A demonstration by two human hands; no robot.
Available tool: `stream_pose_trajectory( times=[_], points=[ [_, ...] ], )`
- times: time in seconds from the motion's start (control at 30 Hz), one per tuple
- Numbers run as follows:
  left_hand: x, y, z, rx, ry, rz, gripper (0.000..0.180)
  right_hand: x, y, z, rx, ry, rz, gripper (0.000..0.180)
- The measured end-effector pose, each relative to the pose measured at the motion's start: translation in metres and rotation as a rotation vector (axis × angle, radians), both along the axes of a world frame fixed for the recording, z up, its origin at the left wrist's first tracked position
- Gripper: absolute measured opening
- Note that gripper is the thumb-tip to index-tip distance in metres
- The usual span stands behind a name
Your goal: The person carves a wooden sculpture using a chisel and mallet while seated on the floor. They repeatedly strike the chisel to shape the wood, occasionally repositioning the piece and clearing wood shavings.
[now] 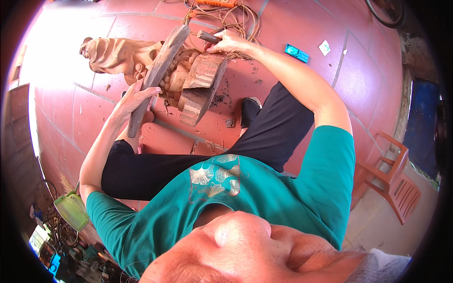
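Note:
A carved wooden statue (pixel 120 55) with draped folds lies on its side on the tiled floor, its rough-cut base (pixel 204 78) toward the right. My left hand (pixel 137 97) is closed around a long, weathered wooden bar (pixel 159 68). The bar slants across the statue and hides part of the carving. Beyond the base, my right hand (pixel 230 41) grips a short, round wooden handle (pixel 208 37). Whatever continues from that handle is hidden. Wood chips (pixel 219 98) are scattered beside the base.
Coiled cables (pixel 243 21) and an orange power strip (pixel 217 3) lie beyond my right hand. To the right are a blue box (pixel 296 53) and a paper scrap (pixel 324 47). A reddish plastic chair (pixel 396 181) stands at far right; a green basket (pixel 71 210) is at lower left.

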State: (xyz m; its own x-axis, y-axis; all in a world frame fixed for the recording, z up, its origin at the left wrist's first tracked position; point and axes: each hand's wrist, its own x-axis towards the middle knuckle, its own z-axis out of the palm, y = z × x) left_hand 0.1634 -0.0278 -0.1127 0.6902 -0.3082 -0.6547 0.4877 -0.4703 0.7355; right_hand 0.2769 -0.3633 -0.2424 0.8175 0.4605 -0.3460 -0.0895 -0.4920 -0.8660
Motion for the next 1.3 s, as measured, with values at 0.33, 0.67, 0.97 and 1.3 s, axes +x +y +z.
stream_pose_trajectory(
  times=[0.33, 0.67, 0.97, 1.3],
  points=[
    [0.0, 0.005, -0.006, 0.029, -0.009, 0.0, 0.044, -0.013, -0.033, 0.036, -0.008, 0.169, 0.013, 0.029],
    [0.001, -0.002, 0.003, 0.005, 0.003, -0.023, 0.042, -0.031, -0.021, 0.054, -0.297, -0.414, 0.197, 0.018],
    [0.001, 0.003, -0.002, 0.022, 0.018, -0.001, 0.043, -0.033, -0.016, 0.045, -0.463, -0.634, 0.312, 0.018],
    [0.0, 0.001, -0.001, 0.025, -0.018, -0.027, 0.041, -0.012, -0.033, 0.065, -0.32, -0.207, -0.058, 0.027]
  ],
)
